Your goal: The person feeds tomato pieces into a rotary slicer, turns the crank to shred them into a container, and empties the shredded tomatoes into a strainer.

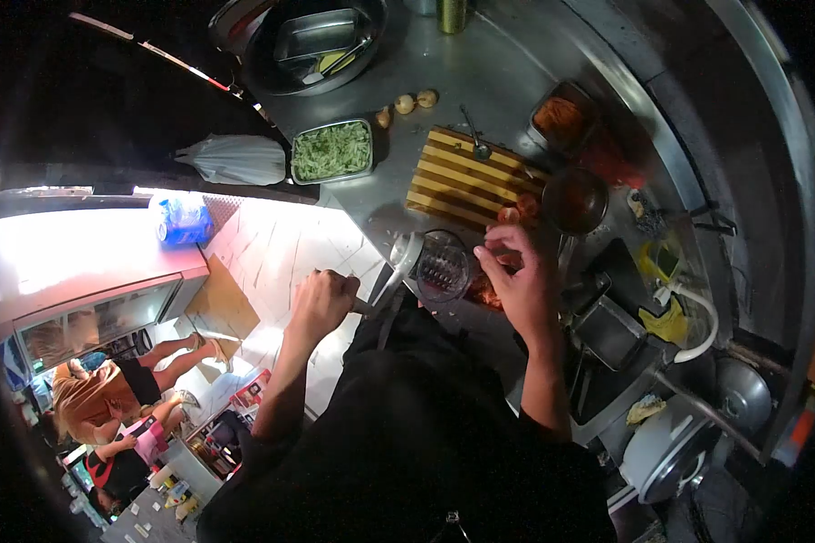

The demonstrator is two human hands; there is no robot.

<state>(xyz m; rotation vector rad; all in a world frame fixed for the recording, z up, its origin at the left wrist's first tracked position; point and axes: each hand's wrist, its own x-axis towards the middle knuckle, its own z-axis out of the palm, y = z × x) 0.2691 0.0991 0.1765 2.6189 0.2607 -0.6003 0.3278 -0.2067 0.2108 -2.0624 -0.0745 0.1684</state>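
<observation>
My left hand (pixel 321 301) is closed around the handle of a clear round vessel with a white side piece (pixel 407 252), which looks like a jug or a grater drum. The vessel's round clear body (pixel 443 268) faces up, and small pale marks show inside it. To its right, my right hand (pixel 527 285) has its thumb and index finger curled towards each other above some red food pieces (pixel 485 293). What those fingers hold, if anything, cannot be made out. Just beyond, cut tomato pieces (pixel 509 215) lie at the corner of a striped wooden cutting board (pixel 435 185).
A metal spoon (pixel 480 147) lies on the board. A dark bowl (pixel 575 201) and a container of orange-red food (pixel 563 119) stand right. Shredded greens fill a tray (pixel 293 172), near several onions (pixel 405 104). Metal pans (pixel 611 333) are at the right; people (pixel 100 398) sit lower left.
</observation>
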